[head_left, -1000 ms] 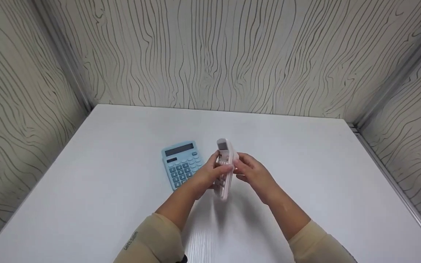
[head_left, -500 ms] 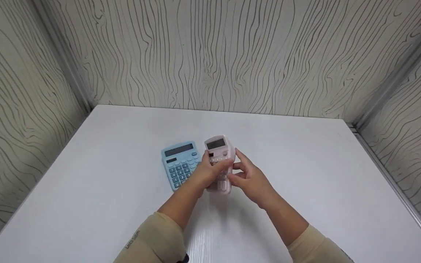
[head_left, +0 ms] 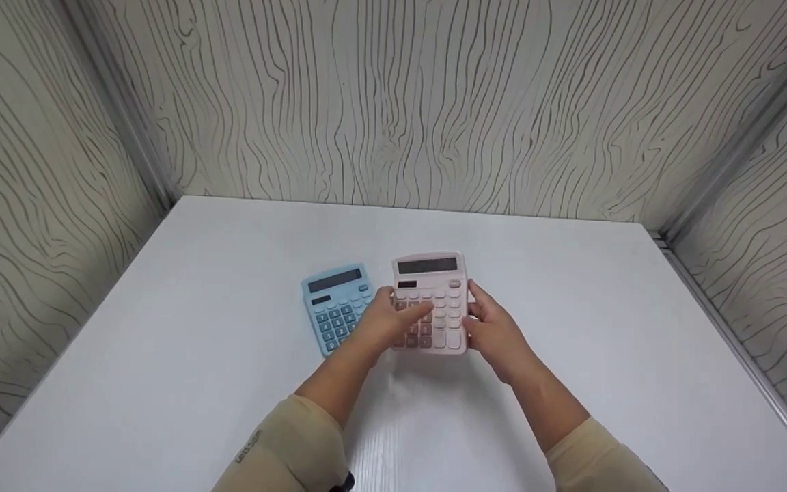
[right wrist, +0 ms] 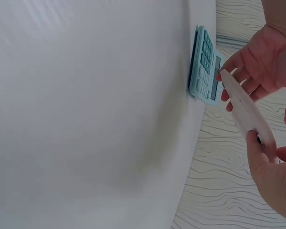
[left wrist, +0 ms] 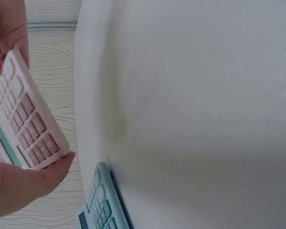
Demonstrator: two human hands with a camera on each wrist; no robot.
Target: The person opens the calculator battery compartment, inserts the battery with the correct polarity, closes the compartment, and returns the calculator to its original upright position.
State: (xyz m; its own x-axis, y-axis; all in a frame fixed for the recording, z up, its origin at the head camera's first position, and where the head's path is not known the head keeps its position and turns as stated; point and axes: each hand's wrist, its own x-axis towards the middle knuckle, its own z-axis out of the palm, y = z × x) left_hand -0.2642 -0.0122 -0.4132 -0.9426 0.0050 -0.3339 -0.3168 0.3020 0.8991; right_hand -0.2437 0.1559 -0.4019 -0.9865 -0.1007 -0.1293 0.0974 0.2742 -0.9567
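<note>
A pink calculator [head_left: 430,304] is held face up and tilted above the table, its dark display at the far end. My left hand [head_left: 380,324] holds its left side, the thumb lying over the keys. My right hand [head_left: 499,338] grips the right edge, with the thumb near the front and fingers behind. In the right wrist view the pale underside of the pink calculator [right wrist: 250,112] shows between my left hand [right wrist: 267,67] and right hand [right wrist: 271,183]. A light blue calculator [head_left: 335,301] lies on the table just left; my left hand and forearm cover its lower right part.
The white table [head_left: 182,328] spreads around both hands. A wood-grain patterned wall [head_left: 393,102] stands behind its far edge, with similar panels at both sides and grey metal posts [head_left: 120,116] in the corners.
The pink calculator has turned from nearly edge-on to showing its whole key face, and moved slightly right. My right hand has shifted right with its edge. The blue calculator has stayed put.
</note>
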